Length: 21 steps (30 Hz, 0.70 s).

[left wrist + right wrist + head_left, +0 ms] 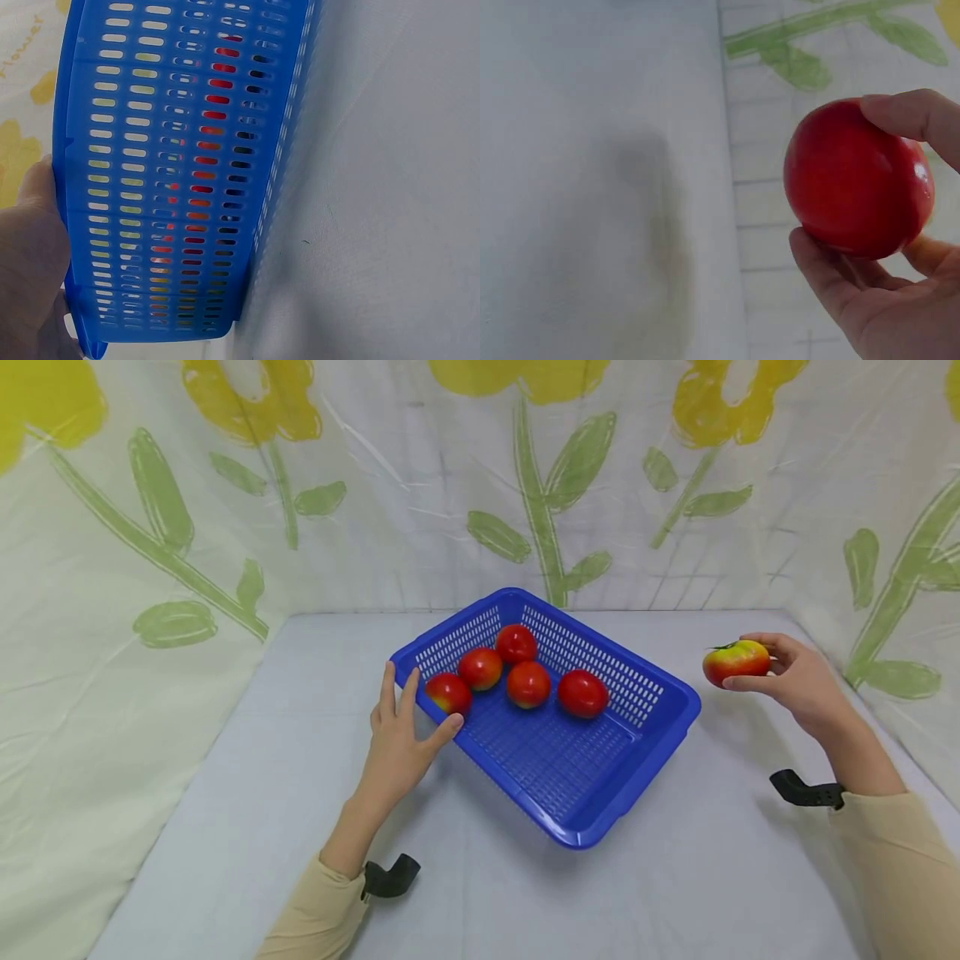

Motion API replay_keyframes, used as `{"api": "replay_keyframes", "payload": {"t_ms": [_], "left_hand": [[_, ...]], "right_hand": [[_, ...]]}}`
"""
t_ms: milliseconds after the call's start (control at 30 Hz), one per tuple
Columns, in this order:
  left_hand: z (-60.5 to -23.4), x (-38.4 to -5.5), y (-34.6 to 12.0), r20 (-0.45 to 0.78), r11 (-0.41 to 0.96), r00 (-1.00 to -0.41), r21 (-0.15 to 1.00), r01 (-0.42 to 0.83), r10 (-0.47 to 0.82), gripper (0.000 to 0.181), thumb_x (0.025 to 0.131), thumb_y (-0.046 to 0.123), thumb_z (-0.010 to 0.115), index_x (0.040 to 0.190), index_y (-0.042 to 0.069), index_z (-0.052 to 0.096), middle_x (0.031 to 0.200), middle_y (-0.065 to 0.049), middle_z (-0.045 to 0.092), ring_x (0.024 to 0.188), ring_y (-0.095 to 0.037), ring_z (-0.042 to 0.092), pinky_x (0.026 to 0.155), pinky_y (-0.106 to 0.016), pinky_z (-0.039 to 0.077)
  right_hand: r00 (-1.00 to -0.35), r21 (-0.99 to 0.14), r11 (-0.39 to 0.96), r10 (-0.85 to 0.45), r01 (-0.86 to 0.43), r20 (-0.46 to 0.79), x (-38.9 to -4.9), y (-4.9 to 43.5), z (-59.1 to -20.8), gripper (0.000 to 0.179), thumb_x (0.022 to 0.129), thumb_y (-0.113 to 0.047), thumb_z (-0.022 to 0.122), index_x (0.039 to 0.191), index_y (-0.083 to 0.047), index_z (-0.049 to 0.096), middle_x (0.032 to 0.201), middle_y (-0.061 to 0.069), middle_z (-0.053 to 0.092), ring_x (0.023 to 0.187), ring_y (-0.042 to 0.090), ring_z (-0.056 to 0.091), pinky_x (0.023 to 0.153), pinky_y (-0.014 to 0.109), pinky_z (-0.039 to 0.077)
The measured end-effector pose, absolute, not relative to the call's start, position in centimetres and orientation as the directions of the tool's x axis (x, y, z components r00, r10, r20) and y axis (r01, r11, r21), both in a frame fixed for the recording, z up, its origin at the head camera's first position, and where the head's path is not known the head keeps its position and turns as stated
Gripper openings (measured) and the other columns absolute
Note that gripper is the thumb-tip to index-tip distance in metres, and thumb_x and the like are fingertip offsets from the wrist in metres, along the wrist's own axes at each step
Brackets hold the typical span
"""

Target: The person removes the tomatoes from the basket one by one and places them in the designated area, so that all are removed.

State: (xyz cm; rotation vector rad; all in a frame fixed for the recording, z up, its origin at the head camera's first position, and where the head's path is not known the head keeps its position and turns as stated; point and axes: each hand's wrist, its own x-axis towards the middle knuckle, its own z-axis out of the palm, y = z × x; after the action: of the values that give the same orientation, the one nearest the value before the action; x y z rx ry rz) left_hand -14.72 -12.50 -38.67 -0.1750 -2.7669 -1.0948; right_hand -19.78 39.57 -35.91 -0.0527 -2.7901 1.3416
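Note:
At the right side of the table, my right hand holds a tomato above the surface, thumb and fingers around it. The tomato has a yellow-green top in the head view; its smooth red side faces the right wrist camera. A blue plastic basket with slotted walls lies turned at an angle in the middle. Several red tomatoes sit inside it, mostly toward the far left. My left hand touches the basket's left corner with spread, fairly straight fingers, its thumb at the rim.
A pale cloth covers the table. Behind and beside it hangs a white curtain printed with yellow flowers and green stems. Black wrist mounts sit on both forearms.

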Motion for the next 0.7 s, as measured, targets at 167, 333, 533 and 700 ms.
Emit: {"api": "replay_keyframes", "payload": {"t_ms": [167,333,533,700], "left_hand": [[-38.7,-14.7,-12.5,0.185,0.728,-0.982,0.667,0.16,0.045,0.098,0.086,0.07,0.056,0.16,0.022,0.013,0.162,0.002,-0.016,0.14,-0.049,0.012,0.096,-0.07,0.034],[-38.7,-14.8,-12.5,0.177,0.727,-0.983,0.67,0.153,0.043,0.098,0.086,0.071,0.056,0.16,0.022,0.013,0.162,0.002,-0.016,0.141,-0.048,0.01,0.096,-0.07,0.034],[-38.6,-14.7,-12.5,0.182,0.724,-0.982,0.671,0.159,0.047,0.097,0.086,0.069,0.056,0.16,0.022,0.013,0.162,0.003,-0.016,0.141,-0.049,0.01,0.096,-0.07,0.034],[-38.6,-14.6,-12.5,0.182,0.721,-0.982,0.674,0.161,0.049,0.097,0.087,0.069,0.056,0.16,0.023,0.013,0.162,0.003,-0.016,0.141,-0.049,0.01,0.095,-0.071,0.034]], "right_hand": [[-1.0,-0.767,0.642,0.013,0.006,0.003,-20.3,40.3,-37.5,0.077,0.082,-0.033,0.082,0.141,-0.005,0.04,0.132,0.008,0.046,0.116,0.023,0.044,0.077,0.01,0.042],[-0.999,-0.74,0.673,-0.027,0.008,-0.035,-20.6,41.0,-38.6,0.076,0.08,-0.029,0.084,0.138,-0.004,0.043,0.135,0.015,0.047,0.121,0.031,0.042,0.095,0.037,0.041],[-0.997,-0.713,0.701,-0.065,-0.016,-0.042,-20.8,41.7,-39.2,0.078,0.075,-0.027,0.087,0.135,-0.002,0.044,0.135,0.022,0.048,0.121,0.034,0.044,0.102,0.049,0.037],[-0.996,-0.722,0.69,-0.084,-0.042,-0.022,-20.9,42.3,-39.7,0.075,0.075,-0.026,0.088,0.134,-0.005,0.047,0.13,0.015,0.055,0.108,0.006,0.052,0.083,0.007,0.039]]}}
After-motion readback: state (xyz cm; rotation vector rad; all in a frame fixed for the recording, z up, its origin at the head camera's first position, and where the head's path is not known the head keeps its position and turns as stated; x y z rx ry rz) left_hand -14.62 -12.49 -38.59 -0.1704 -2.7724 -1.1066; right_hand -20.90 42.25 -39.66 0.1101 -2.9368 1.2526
